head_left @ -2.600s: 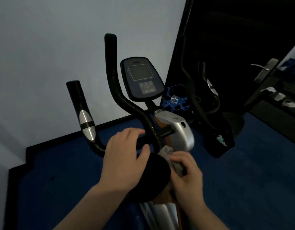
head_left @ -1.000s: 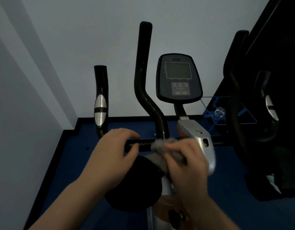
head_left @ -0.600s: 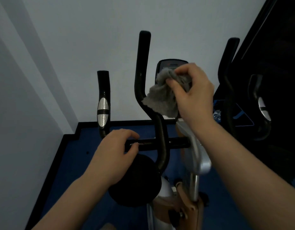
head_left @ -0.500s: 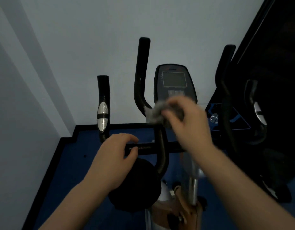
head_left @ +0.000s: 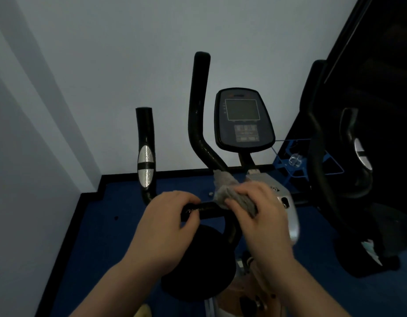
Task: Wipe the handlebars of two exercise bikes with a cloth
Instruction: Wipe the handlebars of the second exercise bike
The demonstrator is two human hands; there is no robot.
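I saw a dim room, light low and bluish. A plain pale wall [head_left: 106,65] filled the back, and a second wall plane [head_left: 19,179] ran down the left side, meeting it at a corner with a stepped jog near the floor. The floor [head_left: 101,236] was dark blue. A black skirting strip [head_left: 120,176] ran along the base of both walls and followed the step. On the right, a large black panel [head_left: 381,65] stood tilted in my view; door or cabinet, I couldn't tell. Low against the back wall sat a blue wire-like frame [head_left: 287,161] with a small clear object [head_left: 295,160] inside it, too small to identify.
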